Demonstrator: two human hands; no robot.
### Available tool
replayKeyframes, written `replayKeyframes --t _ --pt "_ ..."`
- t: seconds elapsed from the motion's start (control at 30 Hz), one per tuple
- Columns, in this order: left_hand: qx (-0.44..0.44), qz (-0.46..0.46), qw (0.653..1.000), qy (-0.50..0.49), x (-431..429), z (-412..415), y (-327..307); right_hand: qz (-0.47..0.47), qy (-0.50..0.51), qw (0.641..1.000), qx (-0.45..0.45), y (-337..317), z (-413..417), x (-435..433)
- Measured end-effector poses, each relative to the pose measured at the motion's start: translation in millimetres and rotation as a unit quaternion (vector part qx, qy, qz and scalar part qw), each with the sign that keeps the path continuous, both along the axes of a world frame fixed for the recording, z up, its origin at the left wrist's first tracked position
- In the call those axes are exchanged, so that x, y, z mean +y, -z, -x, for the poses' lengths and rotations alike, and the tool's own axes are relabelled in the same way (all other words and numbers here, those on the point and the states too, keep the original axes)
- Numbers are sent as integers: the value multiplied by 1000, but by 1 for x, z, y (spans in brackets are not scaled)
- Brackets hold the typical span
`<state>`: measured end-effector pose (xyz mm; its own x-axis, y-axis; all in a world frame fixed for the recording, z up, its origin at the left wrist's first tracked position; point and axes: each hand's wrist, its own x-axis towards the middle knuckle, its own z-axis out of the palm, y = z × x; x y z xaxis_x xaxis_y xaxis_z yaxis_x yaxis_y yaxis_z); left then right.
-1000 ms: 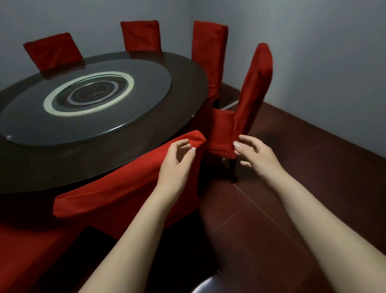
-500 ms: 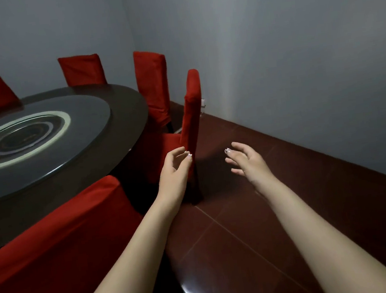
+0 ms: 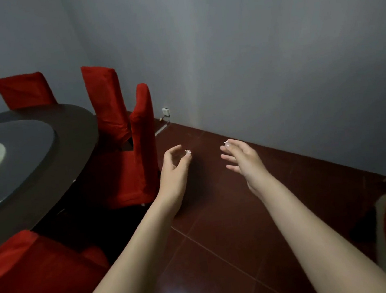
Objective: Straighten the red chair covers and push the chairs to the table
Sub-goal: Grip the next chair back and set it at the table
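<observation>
Hovering empty above the floor [image 3: 221, 228], fingers loosely curved: left hand [image 3: 174, 170], right hand [image 3: 243, 162]. Red-covered chair [image 3: 139, 153] stands just beside the table [image 3: 82, 125]; left hand near its back.

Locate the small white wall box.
Head view, left of centre: small white box low on the grey wall, just right of the side-on red-covered chair.

A small white box [image 3: 166, 111] is seen low on the grey wall [image 3: 272, 51]; dark red floor tiles [image 3: 220, 216] are spread below.
</observation>
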<state>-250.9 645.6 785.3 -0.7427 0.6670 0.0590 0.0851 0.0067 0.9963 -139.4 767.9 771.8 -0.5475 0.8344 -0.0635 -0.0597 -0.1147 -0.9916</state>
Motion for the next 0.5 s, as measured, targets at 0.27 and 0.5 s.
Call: replayKeyframes --t 0.27,0.5 --pt "-20 -1 999 35 84 28 9 8 36 999 8 6 24 73" --pt "-29 -22 999 38 173 89 8 16 48 999 -10 8 81 159"
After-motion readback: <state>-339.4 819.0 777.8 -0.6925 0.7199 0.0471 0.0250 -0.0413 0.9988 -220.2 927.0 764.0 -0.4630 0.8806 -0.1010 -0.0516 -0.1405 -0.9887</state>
